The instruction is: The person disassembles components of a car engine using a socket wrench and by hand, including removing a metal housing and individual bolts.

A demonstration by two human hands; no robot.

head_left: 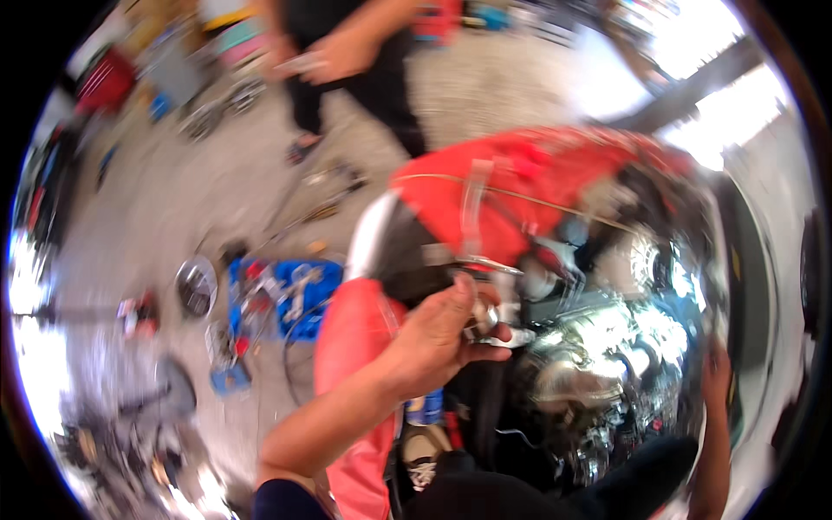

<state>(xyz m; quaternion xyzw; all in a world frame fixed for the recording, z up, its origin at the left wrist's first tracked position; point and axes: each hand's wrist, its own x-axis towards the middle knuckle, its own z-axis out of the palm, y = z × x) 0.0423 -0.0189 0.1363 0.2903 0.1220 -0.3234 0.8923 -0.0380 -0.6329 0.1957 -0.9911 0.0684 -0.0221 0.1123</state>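
Note:
My left hand (433, 338) reaches over a car's open engine bay with its fingers wrapped round a shiny metal part (481, 321), too blurred to name. A thin metal bar (494, 264) lies just above the hand. Red protective covers (355, 347) drape over the bodywork beside and beyond the hand. Below and right of it is the engine (598, 373). My right hand (716, 373) is low at the right, at the side of the engine bay; its fingers are smeared by motion.
Another person (347, 78) in dark clothes stands across the car, hands together on a small object. On the concrete floor (156, 217) at the left lie a blue tray (308, 316) of tools, a round metal basin (196, 286) and scattered parts. The whole picture is blurred.

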